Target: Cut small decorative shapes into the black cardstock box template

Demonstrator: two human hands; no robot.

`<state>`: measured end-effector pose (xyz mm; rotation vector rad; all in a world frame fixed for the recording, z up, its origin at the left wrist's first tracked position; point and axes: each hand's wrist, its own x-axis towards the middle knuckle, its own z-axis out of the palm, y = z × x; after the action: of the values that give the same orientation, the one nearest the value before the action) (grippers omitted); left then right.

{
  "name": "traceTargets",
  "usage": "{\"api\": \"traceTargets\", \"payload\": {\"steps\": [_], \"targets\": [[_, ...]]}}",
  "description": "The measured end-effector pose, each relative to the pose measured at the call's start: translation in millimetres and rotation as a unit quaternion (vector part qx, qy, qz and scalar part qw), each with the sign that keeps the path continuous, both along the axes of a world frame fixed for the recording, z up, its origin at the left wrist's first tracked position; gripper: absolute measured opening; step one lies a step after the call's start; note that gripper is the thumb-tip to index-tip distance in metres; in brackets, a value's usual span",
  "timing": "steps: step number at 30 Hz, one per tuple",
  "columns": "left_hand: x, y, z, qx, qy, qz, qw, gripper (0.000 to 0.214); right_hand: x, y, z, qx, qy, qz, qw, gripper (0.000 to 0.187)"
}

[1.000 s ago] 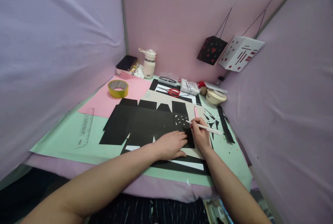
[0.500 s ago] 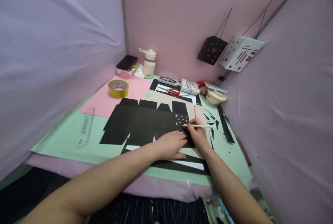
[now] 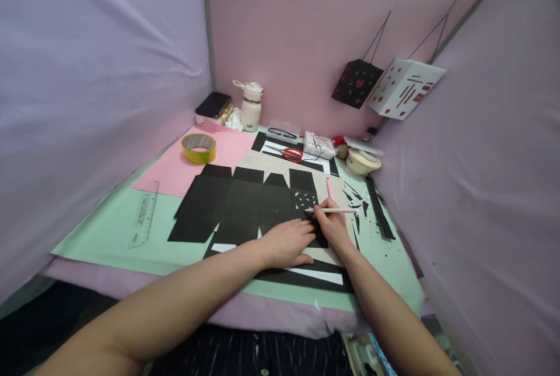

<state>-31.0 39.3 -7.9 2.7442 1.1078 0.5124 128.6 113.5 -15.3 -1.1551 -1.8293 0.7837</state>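
A flat black paper cut-out (image 3: 245, 204) shaped like an unfolded box lies on a beige board (image 3: 324, 186) over a green mat (image 3: 109, 230). My left hand (image 3: 286, 242) rests flat on the black paper's right part, fingers stretched out. My right hand (image 3: 333, 225) is closed round a thin white pen-like knife (image 3: 339, 210), held nearly level, its tip on the rightmost panel where small triangular holes (image 3: 305, 200) show. A pink cap (image 3: 329, 188) lies just beyond this hand.
Yellow tape roll (image 3: 198, 148) on pink paper, clear ruler (image 3: 143, 218), red scissors (image 3: 291, 154), marker box (image 3: 319, 144), white tape roll (image 3: 362, 161), bottle (image 3: 251, 106). Black scraps (image 3: 356, 201) lie right. Two paper lanterns (image 3: 387, 87) hang on the fabric walls.
My right hand has moved a little left and toward me, and the knife has swung from slanting down-right to nearly level. The left hand has stayed put.
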Motion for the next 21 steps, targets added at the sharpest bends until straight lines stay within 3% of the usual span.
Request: {"api": "traceTargets", "payload": {"steps": [21], "targets": [[0.0,0.1,0.6,0.004,0.015,-0.005,1.0,0.047,-1.1,0.6,-0.7,0.0,0.002,0.015,1.0,0.023]]}}
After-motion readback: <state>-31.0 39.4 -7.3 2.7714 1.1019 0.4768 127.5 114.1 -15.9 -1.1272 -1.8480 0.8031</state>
